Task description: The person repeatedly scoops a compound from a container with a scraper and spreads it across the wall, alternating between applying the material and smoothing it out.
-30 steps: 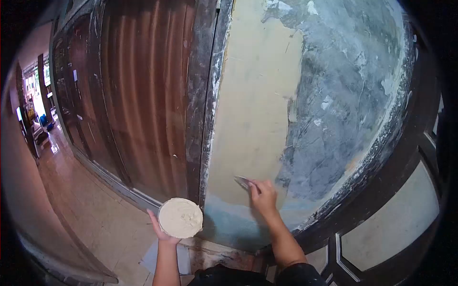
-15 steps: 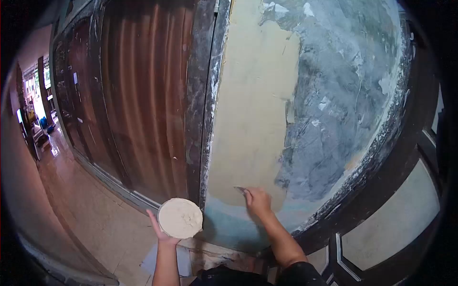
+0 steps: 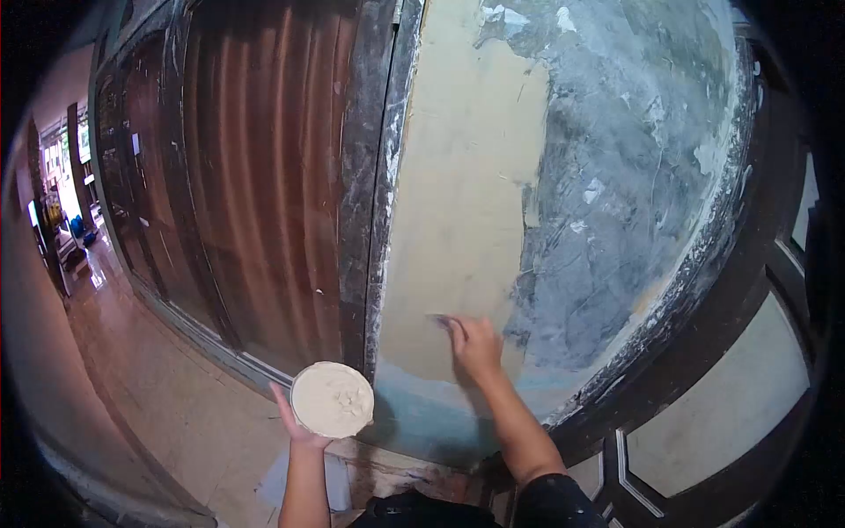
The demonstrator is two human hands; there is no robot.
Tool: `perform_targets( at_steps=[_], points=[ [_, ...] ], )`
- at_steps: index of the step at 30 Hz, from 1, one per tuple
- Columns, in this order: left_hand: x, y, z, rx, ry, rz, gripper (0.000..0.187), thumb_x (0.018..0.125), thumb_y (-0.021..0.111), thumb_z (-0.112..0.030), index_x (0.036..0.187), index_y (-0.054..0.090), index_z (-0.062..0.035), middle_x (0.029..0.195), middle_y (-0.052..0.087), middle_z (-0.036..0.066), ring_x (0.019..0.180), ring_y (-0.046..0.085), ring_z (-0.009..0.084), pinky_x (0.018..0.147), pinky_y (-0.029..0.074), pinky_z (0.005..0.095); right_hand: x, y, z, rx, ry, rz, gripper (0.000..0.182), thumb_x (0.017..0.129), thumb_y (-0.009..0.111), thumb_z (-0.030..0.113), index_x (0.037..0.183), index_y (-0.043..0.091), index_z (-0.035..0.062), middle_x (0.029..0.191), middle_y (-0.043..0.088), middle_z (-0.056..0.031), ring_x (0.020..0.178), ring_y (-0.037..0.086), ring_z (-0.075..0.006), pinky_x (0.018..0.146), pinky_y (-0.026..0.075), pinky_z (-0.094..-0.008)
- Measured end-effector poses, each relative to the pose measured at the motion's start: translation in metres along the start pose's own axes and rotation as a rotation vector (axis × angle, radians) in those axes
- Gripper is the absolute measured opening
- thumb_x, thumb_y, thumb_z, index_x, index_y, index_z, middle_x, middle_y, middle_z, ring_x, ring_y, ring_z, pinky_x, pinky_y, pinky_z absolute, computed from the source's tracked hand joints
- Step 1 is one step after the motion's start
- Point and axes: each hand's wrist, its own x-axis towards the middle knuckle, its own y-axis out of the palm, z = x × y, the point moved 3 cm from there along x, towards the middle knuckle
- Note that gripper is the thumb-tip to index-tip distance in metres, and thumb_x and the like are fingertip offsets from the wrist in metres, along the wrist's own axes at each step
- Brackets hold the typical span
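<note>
My left hand (image 3: pixel 304 431) supports a round tub of cream putty (image 3: pixel 331 399) from below, its thumb up along the left rim. The putty's surface is mostly smooth, with a rough patch right of its middle. My right hand (image 3: pixel 480 348) grips a small putty knife (image 3: pixel 438 319), whose blade is at the wall; its handle is hidden in my fingers. Around the blade, a tall band of beige putty (image 3: pixel 466 194) covers the left part of the wall. To its right shows mottled grey-blue wall (image 3: pixel 625 194), and below it a pale blue-green strip (image 3: pixel 422 414).
A dark door frame (image 3: pixel 365 176) and brown curtained glass panels (image 3: pixel 264 176) stand left of the wall. At the right is a dark panelled door (image 3: pixel 717 405). Tiled floor (image 3: pixel 167 352) runs left, with a pale sheet (image 3: pixel 280 484) lying near my left forearm.
My right hand has moved up the wall a little with the putty knife. My left hand and the tub stay almost in place; the view has shifted slightly.
</note>
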Motion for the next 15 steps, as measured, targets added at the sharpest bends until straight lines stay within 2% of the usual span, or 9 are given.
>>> perform_targets(
  at_steps=[2, 3, 4, 6, 8, 10, 12, 14, 15],
  points=[
    [-0.001, 0.024, 0.003, 0.135, -0.055, 0.157, 0.108, 0.092, 0.032, -0.091, 0.149, 0.055, -0.003, 0.149, 0.059, 0.02, 0.132, 0.06, 0.0426, 0.111, 0.05, 0.0589, 0.035, -0.027, -0.007, 0.058, 0.079, -0.182, 0.015, 0.096, 0.072, 0.026, 0.105, 0.079, 0.0158, 0.093, 0.075, -0.011, 0.083, 0.068, -0.0341, 0.071, 0.055, -0.0502],
    [0.002, 0.001, 0.001, 0.16, 0.036, -0.089, 0.108, 0.092, 0.032, -0.092, 0.149, 0.055, -0.0031, 0.149, 0.06, 0.019, 0.132, 0.061, 0.0433, 0.109, 0.051, 0.06, 0.036, -0.036, -0.003, 0.057, 0.073, -0.185, 0.015, 0.096, 0.072, 0.026, 0.105, 0.079, 0.0158, 0.093, 0.075, -0.011, 0.083, 0.068, -0.0341, 0.071, 0.055, -0.0502],
    [0.001, 0.003, 0.0, 0.16, 0.04, -0.083, 0.108, 0.092, 0.032, -0.092, 0.149, 0.055, -0.0031, 0.149, 0.06, 0.019, 0.132, 0.061, 0.0433, 0.109, 0.051, 0.06, 0.033, -0.043, 0.002, 0.1, 0.1, -0.185, 0.015, 0.096, 0.072, 0.026, 0.106, 0.079, 0.0157, 0.093, 0.074, -0.0117, 0.083, 0.068, -0.0346, 0.071, 0.055, -0.0498],
    [-0.003, 0.014, 0.001, -0.002, -0.024, 0.104, 0.111, 0.09, 0.032, -0.094, 0.149, 0.055, -0.0027, 0.151, 0.058, 0.019, 0.132, 0.06, 0.0432, 0.109, 0.051, 0.0605, 0.008, -0.029, 0.0, 0.148, 0.128, -0.187, 0.015, 0.096, 0.072, 0.026, 0.106, 0.079, 0.0157, 0.092, 0.074, -0.0124, 0.083, 0.068, -0.0351, 0.07, 0.056, -0.0494],
    [-0.005, 0.002, -0.003, -0.031, -0.039, 0.112, 0.111, 0.089, 0.032, -0.095, 0.15, 0.055, -0.0045, 0.153, 0.056, 0.019, 0.133, 0.059, 0.0452, 0.105, 0.052, 0.0658, -0.04, 0.028, -0.012, 0.095, 0.029, 0.067, 0.014, 0.092, 0.075, 0.018, 0.103, 0.08, 0.0107, 0.085, 0.072, -0.017, 0.08, 0.068, -0.0364, 0.071, 0.055, -0.05],
    [-0.007, -0.006, -0.008, 0.162, 0.025, -0.031, 0.109, 0.089, 0.033, -0.094, 0.15, 0.055, -0.0071, 0.152, 0.056, 0.019, 0.133, 0.058, 0.0472, 0.103, 0.05, 0.0717, -0.043, 0.046, -0.012, 0.031, 0.047, 0.135, 0.014, 0.091, 0.076, 0.017, 0.103, 0.08, 0.0095, 0.085, 0.072, -0.0179, 0.078, 0.068, -0.0365, 0.07, 0.055, -0.0503],
    [-0.004, -0.013, -0.011, 0.171, 0.025, -0.006, 0.107, 0.089, 0.033, -0.094, 0.151, 0.055, -0.0091, 0.153, 0.056, 0.019, 0.133, 0.057, 0.0486, 0.101, 0.048, 0.0766, -0.028, 0.047, -0.012, -0.031, 0.062, 0.197, 0.015, 0.09, 0.077, 0.016, 0.102, 0.08, 0.0083, 0.085, 0.071, -0.0187, 0.077, 0.067, -0.0367, 0.07, 0.054, -0.0505],
    [-0.004, -0.025, -0.013, 0.117, 0.066, -0.146, 0.107, 0.089, 0.033, -0.093, 0.151, 0.055, -0.0087, 0.152, 0.056, 0.02, 0.132, 0.058, 0.0477, 0.104, 0.048, 0.0745, 0.018, 0.001, 0.001, 0.063, 0.048, -0.194, 0.012, 0.091, 0.077, 0.015, 0.1, 0.08, 0.0077, 0.084, 0.071, -0.0184, 0.076, 0.067, -0.0362, 0.068, 0.054, -0.0495],
    [-0.005, -0.02, -0.013, 0.128, 0.087, -0.151, 0.106, 0.091, 0.033, -0.092, 0.15, 0.055, -0.007, 0.152, 0.057, 0.019, 0.133, 0.058, 0.0463, 0.107, 0.048, 0.0696, 0.03, -0.019, 0.008, 0.088, 0.066, -0.22, 0.013, 0.092, 0.076, 0.017, 0.101, 0.08, 0.0083, 0.084, 0.071, -0.015, 0.079, 0.068, -0.0346, 0.067, 0.055, -0.0465]
  ],
)
